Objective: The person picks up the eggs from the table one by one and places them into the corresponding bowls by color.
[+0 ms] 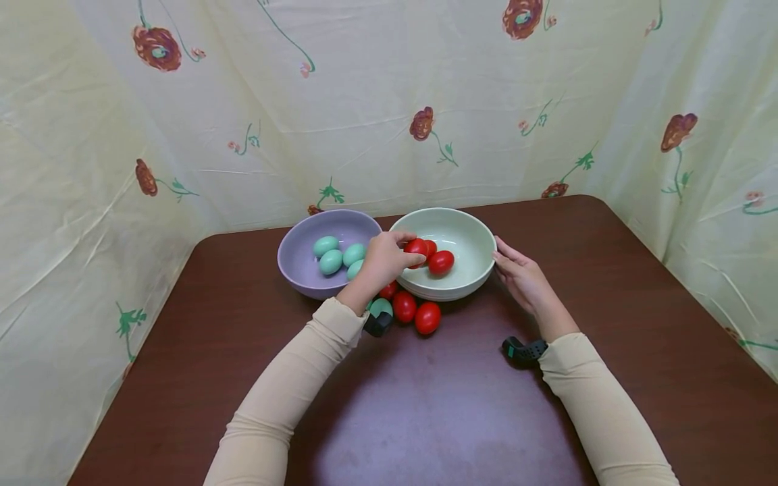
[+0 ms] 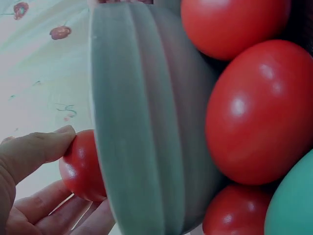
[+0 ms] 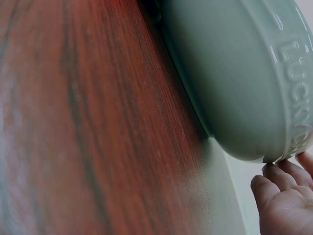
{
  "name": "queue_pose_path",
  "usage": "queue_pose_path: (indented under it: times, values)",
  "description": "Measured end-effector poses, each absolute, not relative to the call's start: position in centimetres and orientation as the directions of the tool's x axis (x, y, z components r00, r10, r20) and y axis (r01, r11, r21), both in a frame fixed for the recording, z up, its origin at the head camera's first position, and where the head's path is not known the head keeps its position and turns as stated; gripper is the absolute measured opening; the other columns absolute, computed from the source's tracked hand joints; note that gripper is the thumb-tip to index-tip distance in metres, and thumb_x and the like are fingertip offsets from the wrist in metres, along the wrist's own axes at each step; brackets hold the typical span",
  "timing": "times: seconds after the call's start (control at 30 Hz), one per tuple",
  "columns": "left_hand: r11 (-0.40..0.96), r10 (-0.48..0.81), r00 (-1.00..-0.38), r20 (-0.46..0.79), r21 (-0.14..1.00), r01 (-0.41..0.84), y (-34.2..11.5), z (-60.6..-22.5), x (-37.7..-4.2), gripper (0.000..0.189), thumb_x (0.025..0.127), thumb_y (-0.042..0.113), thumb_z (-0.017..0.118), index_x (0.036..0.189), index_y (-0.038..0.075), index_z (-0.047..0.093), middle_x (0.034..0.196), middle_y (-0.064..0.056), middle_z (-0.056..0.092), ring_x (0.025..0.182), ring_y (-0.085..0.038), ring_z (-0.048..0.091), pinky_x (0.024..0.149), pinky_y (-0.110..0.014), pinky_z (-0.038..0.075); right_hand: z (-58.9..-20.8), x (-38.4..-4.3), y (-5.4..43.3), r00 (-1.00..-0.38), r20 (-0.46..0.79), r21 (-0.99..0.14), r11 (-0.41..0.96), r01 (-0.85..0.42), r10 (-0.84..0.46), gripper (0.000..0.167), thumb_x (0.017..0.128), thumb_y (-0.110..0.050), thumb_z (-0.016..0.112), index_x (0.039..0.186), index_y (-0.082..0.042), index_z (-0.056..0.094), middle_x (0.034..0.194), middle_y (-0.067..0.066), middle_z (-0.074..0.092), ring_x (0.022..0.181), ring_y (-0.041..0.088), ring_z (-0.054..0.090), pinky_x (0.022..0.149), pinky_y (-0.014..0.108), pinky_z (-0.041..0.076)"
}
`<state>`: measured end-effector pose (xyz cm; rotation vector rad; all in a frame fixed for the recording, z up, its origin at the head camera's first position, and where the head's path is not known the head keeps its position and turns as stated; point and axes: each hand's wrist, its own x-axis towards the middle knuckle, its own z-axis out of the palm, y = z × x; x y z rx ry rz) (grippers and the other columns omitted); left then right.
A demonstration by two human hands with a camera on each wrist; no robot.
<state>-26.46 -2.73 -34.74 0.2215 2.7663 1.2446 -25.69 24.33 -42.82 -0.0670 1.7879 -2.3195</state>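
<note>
My left hand (image 1: pixel 384 260) pinches a red egg (image 1: pixel 415 250) between thumb and fingers, over the left side of the pale green bowl (image 1: pixel 471 236). Two more red eggs (image 1: pixel 441 262) lie inside that bowl. In the left wrist view, the held egg (image 2: pixel 82 166) is partly hidden behind the bowl's ribbed wall (image 2: pixel 142 122). My right hand (image 1: pixel 524 282) is at the bowl's right side. Its fingertips (image 3: pixel 272 171) touch the outer wall just under the raised lettering, as the right wrist view shows.
To the left stands a purple bowl (image 1: pixel 292 266) holding several mint-green eggs (image 1: pixel 331 262), partly hidden by my left hand. Several red eggs (image 1: pixel 428 318) and a mint-green egg (image 1: pixel 381 308) lie on the dark wooden table (image 1: pixel 437 405) before the bowls. A flowered curtain (image 1: pixel 365 88) hangs behind.
</note>
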Motion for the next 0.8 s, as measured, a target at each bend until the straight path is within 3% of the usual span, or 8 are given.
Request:
queue_pose_path:
  times: [0.47,0.8]
  values:
    - [0.723,0.207,-0.978,0.038,0.668,0.179,-1.7,-36.0,-26.9,0.043,0.084,0.013,0.074,0.126,0.002,0.067,0.119,-0.014,0.071,0.105,-0.030,0.062,0.091,-0.036,0.054,-42.8,-25.7,24.3,-0.975,-0.095,-0.963,-0.230,0.141,-0.199,0.064,0.104,-0.019,0.050,0.158,-0.008,0.016,0.167,0.005,0.009,0.154,0.019,0.012,0.125,0.038,0.011]
    - [0.793,0.251,-0.968,-0.004,0.574,0.203,-0.6,-36.6,-27.2,0.042,0.086,0.014,0.075,0.125,0.001,0.067,0.117,-0.014,0.071,0.099,-0.027,0.062,0.089,-0.033,0.055,-42.7,-25.6,24.3,-0.975,-0.105,-0.963,-0.225,0.149,-0.196,0.065,0.104,-0.020,0.051,0.158,-0.008,0.016,0.167,0.005,0.009,0.154,0.020,0.013,0.125,0.038,0.012]
